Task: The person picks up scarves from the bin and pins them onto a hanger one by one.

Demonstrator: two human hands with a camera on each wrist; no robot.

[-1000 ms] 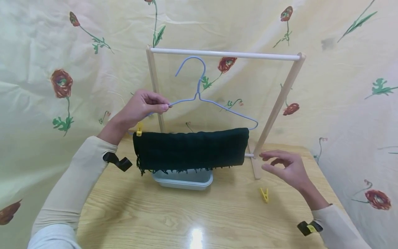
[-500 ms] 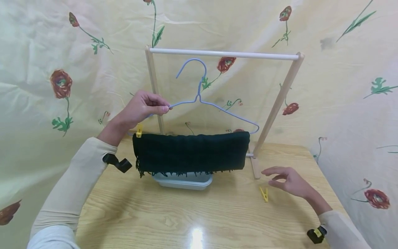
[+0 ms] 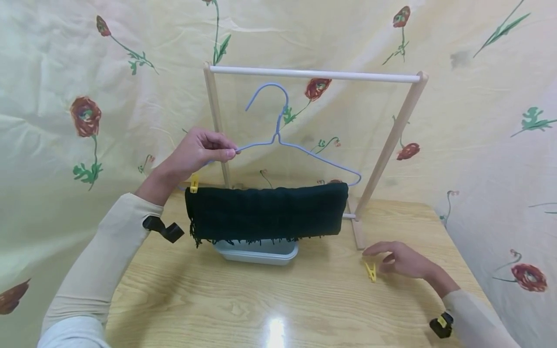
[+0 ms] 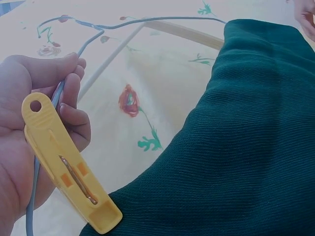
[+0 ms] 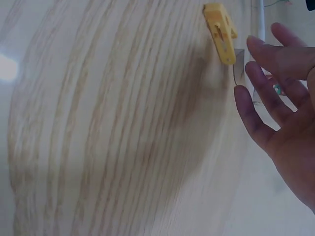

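My left hand (image 3: 197,151) pinches the left shoulder of a blue wire hanger (image 3: 319,153) and holds it up in front of the rack. Folded over the hanger's lower part is a dark green fringed scarf (image 3: 267,212). A yellow clothespin (image 4: 74,167) clips the scarf at its left end, just below the left hand. On the table lies a second yellow clothespin (image 3: 371,272). Beside it hovers my right hand (image 3: 402,261), its fingers relaxed and apart from the pin; the right wrist view shows nothing between them (image 5: 280,93).
Behind the hanger stands a rack with a white top bar (image 3: 313,74) and wooden legs (image 3: 389,145). A pale blue tub (image 3: 256,257) sits under the scarf on the wooden table (image 3: 243,304). A flowered cloth (image 3: 474,145) hangs behind.
My right hand has come down from beside the scarf's right end to the loose clothespin. The hanger and scarf have dipped slightly, with the left hand's pinch unchanged.
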